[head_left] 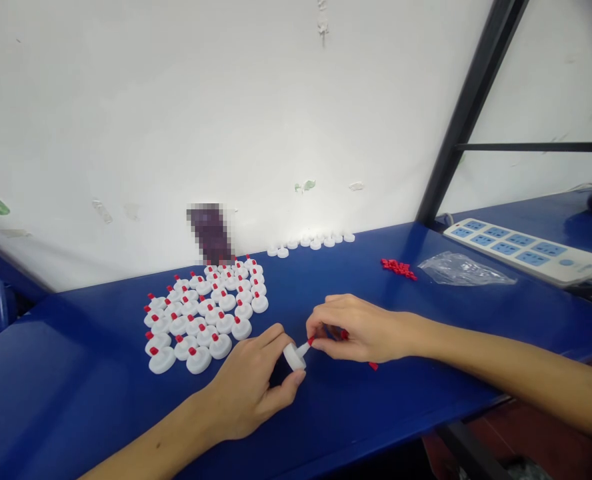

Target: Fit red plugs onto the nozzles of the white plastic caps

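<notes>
My left hand is closed round a white round cap, holding it tilted above the blue table. My right hand pinches a small red plug at the tip of the cap's white spout. More red plugs show under the right palm, one lying on the table beside it. Left of my hands, several white caps with red plugs stand in rows.
A row of plain white caps lies along the wall. A small heap of red plugs and a clear plastic bag lie at the right, near a white-and-blue power strip. A black frame post rises behind.
</notes>
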### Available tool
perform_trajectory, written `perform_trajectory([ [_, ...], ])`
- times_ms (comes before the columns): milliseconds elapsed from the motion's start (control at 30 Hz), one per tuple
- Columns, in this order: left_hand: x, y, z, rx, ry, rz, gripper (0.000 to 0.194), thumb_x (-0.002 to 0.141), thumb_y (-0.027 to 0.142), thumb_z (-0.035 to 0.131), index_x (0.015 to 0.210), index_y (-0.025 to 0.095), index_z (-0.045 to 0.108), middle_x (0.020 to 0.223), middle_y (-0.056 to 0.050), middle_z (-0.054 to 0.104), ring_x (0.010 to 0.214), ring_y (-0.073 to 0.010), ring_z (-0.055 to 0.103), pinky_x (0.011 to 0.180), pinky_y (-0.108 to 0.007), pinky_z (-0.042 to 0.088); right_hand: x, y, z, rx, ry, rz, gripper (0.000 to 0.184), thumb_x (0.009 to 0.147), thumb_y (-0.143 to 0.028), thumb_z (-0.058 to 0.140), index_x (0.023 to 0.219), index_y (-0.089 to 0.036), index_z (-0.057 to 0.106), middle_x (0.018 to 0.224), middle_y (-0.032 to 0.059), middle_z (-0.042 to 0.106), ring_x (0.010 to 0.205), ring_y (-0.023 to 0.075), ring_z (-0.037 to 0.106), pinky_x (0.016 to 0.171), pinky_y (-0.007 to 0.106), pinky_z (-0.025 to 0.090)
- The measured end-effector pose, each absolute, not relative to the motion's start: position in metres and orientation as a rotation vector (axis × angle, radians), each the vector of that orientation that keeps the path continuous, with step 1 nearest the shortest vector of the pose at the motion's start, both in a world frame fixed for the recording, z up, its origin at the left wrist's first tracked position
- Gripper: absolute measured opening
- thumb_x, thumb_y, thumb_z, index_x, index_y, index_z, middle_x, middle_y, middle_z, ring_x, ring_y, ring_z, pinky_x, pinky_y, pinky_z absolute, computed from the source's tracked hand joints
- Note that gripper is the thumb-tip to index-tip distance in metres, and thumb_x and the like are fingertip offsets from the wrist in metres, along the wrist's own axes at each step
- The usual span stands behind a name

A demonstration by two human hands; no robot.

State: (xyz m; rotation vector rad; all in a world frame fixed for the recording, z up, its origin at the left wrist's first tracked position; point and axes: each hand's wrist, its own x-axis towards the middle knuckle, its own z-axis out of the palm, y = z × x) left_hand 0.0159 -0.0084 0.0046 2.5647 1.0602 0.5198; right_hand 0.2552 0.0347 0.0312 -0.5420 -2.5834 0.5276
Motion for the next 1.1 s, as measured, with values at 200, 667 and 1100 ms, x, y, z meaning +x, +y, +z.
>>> perform_trajectory([
  [200,0.0151,-0.0087,0.0042,2.536,1.046,0.516,0.009,0.092,0.028,0.046,0.087,0.021,0.048,0.083,0.0,0.053,0.067,-0.0163,0.048,0.059,-0.029,0.033,0.2571,0.037,0.0318,-0.479,-2.628,0.443,0.02,0.099,-0.034,0.055,0.104,-0.016,0.062,0.083,0.0001,0.065,0.068,0.0116,0.052,0.073,0.027,0.039],
  [667,0.0192,-0.0106,0.0035,2.534,1.226,0.513,0.015,0.093,0.034,0.046,0.09,0.021,0.052,0.081,0.0,0.057,0.063,-0.017,0.051,0.059,-0.029,0.032,0.2578,0.0394,0.0249,-0.45,-2.675,0.349,0.017,0.098,-0.024,0.055,0.106,-0.015,0.067,0.081,0.0017,0.07,0.065,0.0119,0.055,0.071,0.029,0.037],
  [1100,0.0167,-0.0081,0.0035,2.541,1.158,0.404,0.021,0.097,0.037,0.041,0.082,0.023,0.039,0.067,0.004,0.05,0.054,-0.0164,0.044,0.054,-0.029,0.025,0.2553,0.0407,0.0237,-0.382,-2.842,-0.216,0.033,0.106,-0.029,0.037,0.091,-0.016,0.063,0.066,0.0002,0.059,0.057,0.0127,0.046,0.063,0.029,0.027],
])
